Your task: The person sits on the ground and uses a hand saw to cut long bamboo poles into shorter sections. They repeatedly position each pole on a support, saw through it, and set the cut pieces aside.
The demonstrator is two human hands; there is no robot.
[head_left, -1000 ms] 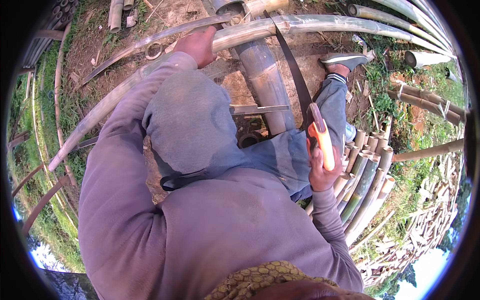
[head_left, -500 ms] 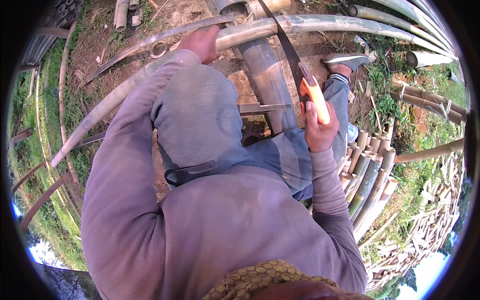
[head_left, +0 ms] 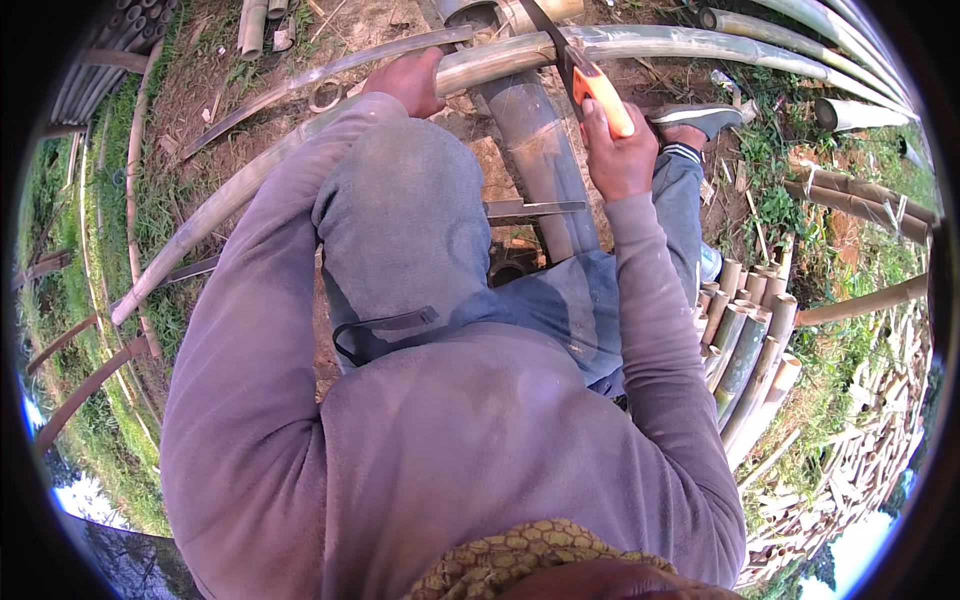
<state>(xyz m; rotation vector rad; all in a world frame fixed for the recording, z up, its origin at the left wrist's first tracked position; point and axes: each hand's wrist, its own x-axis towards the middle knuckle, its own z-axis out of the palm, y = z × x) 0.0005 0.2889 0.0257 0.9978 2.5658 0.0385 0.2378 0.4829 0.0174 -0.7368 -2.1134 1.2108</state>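
A long pale bamboo pole (head_left: 690, 42) lies across the top of the view, resting on a thick grey bamboo section (head_left: 535, 150). My left hand (head_left: 408, 82) presses down on the pole near its middle. My right hand (head_left: 617, 150) is shut on the orange handle of a hand saw (head_left: 600, 92). The saw's dark blade runs up across the pole just right of the thick section. My raised left knee in grey trousers (head_left: 400, 210) fills the centre, and my right foot in a grey shoe (head_left: 700, 118) stands beyond the right hand.
A flat metal blade (head_left: 535, 208) lies on the ground beside the thick section. Cut bamboo pieces (head_left: 745, 330) stand bundled at my right. More poles lie at the top right (head_left: 860, 115) and curve along the grass at the left (head_left: 130, 290).
My right hand has lifted the saw from beside my knee up to the pole, and the blade now crosses it. My left hand has stayed on the pole.
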